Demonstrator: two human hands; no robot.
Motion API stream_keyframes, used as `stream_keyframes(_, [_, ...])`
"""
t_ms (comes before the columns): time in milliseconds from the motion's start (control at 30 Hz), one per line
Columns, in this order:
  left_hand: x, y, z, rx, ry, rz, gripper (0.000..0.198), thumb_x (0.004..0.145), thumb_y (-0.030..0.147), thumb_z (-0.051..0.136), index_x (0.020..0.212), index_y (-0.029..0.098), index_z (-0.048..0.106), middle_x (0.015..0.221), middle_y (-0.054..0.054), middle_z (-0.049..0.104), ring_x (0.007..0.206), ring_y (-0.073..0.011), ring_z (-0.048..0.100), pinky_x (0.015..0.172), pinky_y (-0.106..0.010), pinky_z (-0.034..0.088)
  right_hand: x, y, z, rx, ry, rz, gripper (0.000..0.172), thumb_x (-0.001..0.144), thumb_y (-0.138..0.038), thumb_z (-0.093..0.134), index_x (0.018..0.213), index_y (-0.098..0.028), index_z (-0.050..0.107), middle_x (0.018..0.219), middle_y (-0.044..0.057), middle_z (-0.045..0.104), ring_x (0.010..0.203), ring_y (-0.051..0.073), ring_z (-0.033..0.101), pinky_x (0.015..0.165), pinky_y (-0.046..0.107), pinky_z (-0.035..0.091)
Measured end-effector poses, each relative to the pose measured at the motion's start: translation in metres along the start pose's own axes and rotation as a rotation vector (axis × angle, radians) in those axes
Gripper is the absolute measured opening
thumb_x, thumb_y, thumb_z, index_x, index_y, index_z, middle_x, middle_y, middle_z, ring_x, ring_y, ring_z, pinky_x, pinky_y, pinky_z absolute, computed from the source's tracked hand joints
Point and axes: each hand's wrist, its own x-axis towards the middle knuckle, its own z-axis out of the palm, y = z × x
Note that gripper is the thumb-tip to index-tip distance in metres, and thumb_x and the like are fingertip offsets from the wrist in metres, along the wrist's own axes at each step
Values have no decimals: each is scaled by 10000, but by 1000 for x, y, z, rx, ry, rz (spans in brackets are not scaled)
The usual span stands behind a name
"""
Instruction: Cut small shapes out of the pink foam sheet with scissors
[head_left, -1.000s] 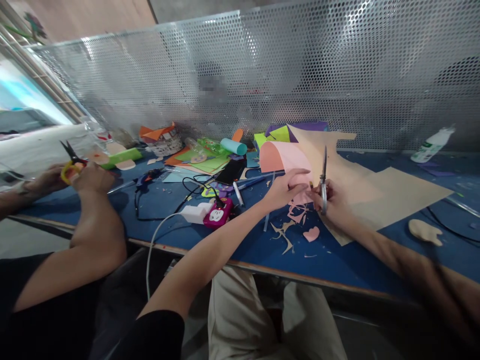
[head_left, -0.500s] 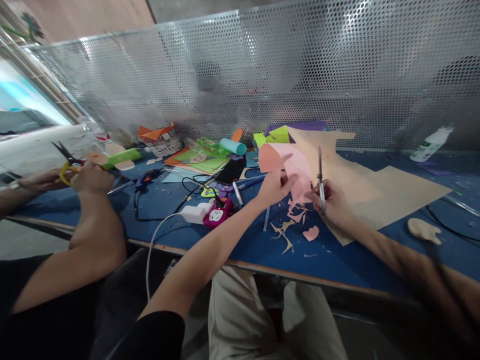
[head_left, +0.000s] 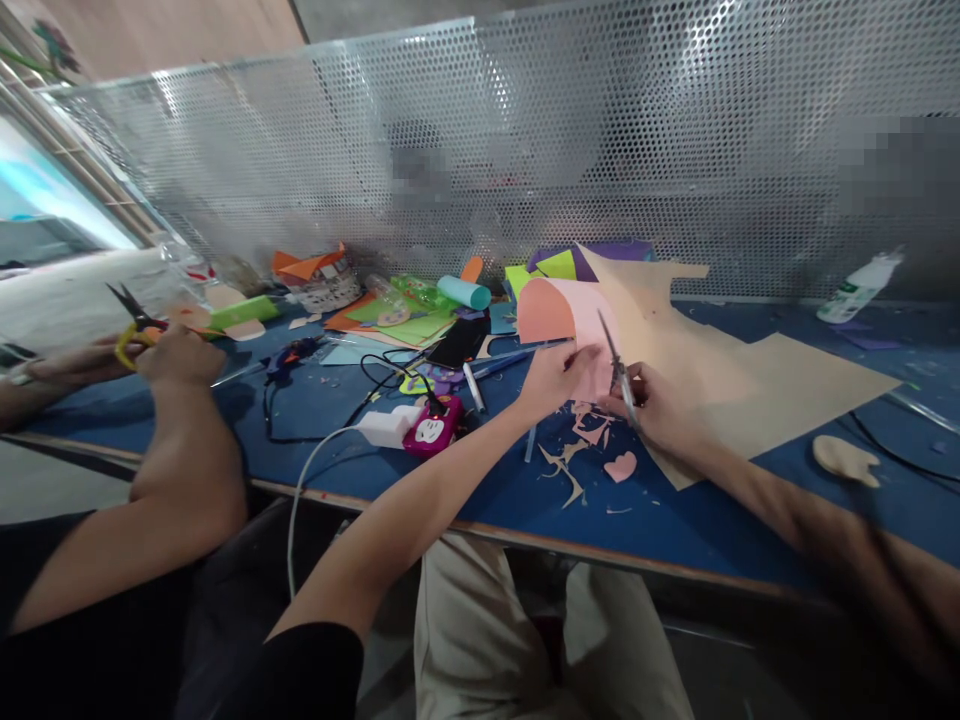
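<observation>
1. Scissors (head_left: 619, 372) sit in the right hand (head_left: 651, 400), its fingers around the handles, at 4 o'clock of the curled pink craft sheet (head_left: 589, 300).
2. They have tilted from 12 towards 11 o'clock, so the blades seem set across the sheet's right side.
3. Long axis: 11 to 5, tips away.
4. Left hand (head_left: 551, 378) grips the sheet's near part.
</observation>
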Motion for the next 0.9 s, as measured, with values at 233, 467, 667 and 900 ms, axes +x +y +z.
stream_keyframes(233, [8, -8, -11, 21, 230, -99, 413, 1131, 484, 448, 817, 230, 531, 591, 15, 476, 557, -174, 486, 625, -331, 347, -3, -7, -8, 142, -183, 146, 275, 744, -419, 777, 865, -250, 596, 520, -68, 581, 352, 101, 466, 346, 209, 352])
stream_keyframes(467, [16, -8, -25, -61, 358, -106, 396, 1090, 594, 536, 1007, 213, 604, 739, -7, 602, 699, -182, 596, 696, -311, 404, 7, -24, -51, 104, -600, 126, 581, 748, -757, 616, 929, -206, 658, 712, 61, 701, 433, 138, 580, 411, 253, 477])
stream_keyframes(667, [15, -7, -20, -228, 418, -131, 450, 1090, 643, 490, 1147, 213, 610, 788, -39, 681, 698, -181, 651, 685, -318, 494, 17, -32, -72, 55, -816, 212, 660, 700, -816, 591, 851, -184, 707, 701, 101, 730, 429, 191, 627, 427, 310, 513])
stream_keyframes(900, [11, 8, -20, -291, 459, -98, 459, 1029, 635, 611, 1114, 188, 667, 1058, -121, 768, 903, -186, 725, 741, -297, 555, 26, -45, -48, 40, -737, 101, 694, 827, -812, 375, 976, -197, 662, 760, 83, 739, 436, 136, 585, 459, 262, 457])
